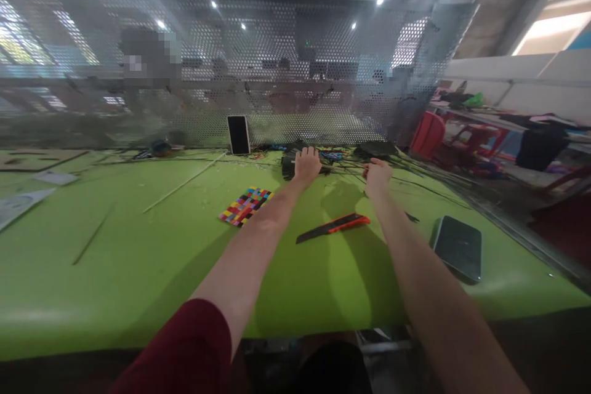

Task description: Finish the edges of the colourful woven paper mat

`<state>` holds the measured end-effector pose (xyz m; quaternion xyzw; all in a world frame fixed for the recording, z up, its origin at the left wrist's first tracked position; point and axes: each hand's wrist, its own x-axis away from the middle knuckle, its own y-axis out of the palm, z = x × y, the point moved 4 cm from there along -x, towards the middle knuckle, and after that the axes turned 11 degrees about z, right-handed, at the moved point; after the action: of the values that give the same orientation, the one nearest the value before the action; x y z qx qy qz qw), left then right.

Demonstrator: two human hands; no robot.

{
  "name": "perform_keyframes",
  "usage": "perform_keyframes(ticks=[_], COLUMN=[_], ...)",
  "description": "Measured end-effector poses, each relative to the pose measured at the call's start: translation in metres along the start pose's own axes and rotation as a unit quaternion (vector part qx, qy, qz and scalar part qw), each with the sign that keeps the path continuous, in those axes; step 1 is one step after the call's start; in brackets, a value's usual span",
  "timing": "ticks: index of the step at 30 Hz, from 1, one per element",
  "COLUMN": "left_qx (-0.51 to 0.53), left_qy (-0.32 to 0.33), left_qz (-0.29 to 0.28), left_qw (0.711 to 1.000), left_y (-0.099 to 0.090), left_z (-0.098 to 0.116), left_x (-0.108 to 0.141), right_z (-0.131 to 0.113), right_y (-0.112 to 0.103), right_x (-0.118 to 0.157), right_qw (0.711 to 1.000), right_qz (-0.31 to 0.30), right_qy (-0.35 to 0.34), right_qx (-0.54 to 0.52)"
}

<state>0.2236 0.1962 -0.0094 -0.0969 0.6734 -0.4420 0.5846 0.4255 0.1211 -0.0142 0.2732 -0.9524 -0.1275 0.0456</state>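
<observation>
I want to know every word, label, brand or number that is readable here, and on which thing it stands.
No text is readable.
Sheet at left edge: marks too blurred to read.
Orange-and-black cutter: no legible brand.
Upright phone: dark screen, no readable text.
Dark case at right: nothing legible.
Black bundle by left hand: no label readable.

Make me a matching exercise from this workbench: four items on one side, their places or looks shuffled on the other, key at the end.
Column 1
1. Utility knife
2. Chequered square
3. Phone
4. Dark slab with rounded corners

Column 2
A. Propped upright near the perforated screen
B. Lying to the right of the right forearm
C. Black and orange, lying between the forearms
D. Many-coloured, lying just left of the left forearm

Right pairs: 1-C, 2-D, 3-A, 4-B
</observation>
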Motion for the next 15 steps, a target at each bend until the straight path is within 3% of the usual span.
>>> perform_keyframes(ticks=[4,11,15], left_qx=[0.024,0.047,0.078], left_qy=[-0.008,-0.014,0.041], left_qz=[0.002,-0.026,-0.035], left_qw=[1.0,0.998,0.996], left_y=[-0.001,0.001,-0.012], left_z=[-0.002,-0.005,-0.003], left_x=[0.002,0.001,0.01], right_z=[0.001,0.0,-0.004], right_y=[-0.009,-0.016,-0.017], right_x=[-0.019,-0.03,-0.027], right_qw=[0.999,0.999,0.998], right_qz=[0.047,-0.003,-0.017], right_qy=[-0.013,0.043,0.051], right_qx=[0.005,-0.019,-0.044])
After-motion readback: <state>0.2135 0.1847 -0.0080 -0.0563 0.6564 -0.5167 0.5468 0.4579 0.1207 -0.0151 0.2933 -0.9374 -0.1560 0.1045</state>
